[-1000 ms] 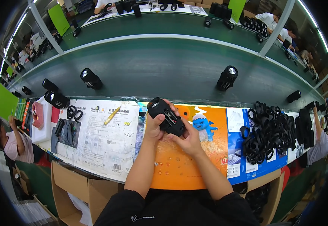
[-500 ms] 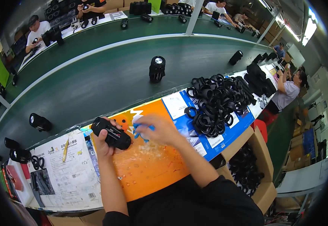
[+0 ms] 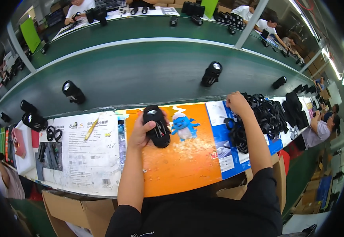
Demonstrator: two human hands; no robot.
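Observation:
In my left hand (image 3: 139, 132) is a black cylindrical speaker (image 3: 157, 130) with a silver round end. It is held nearly upright over the orange part of the table covering, my thumb across its side. My right hand (image 3: 237, 103) reaches to the far left edge of a heap of black strap loops (image 3: 264, 118). Its fingers are bent and closed; what they hold, if anything, is hidden. A blue cartoon figure (image 3: 184, 127) printed on the orange covering shows beside the speaker.
Beyond the table runs a green conveyor belt (image 3: 140, 71) carrying a standing speaker (image 3: 212, 74) and others. At left lie a yellow pen (image 3: 92, 128) and two black rings (image 3: 54, 134) on white printed sheets. Cardboard boxes (image 3: 67, 209) stand below the table edge. Co-workers sit across and at right.
My right hand has left the area beside the speaker and moved right to the strap heap. The speaker in my left hand is now more upright. The whole view has shifted.

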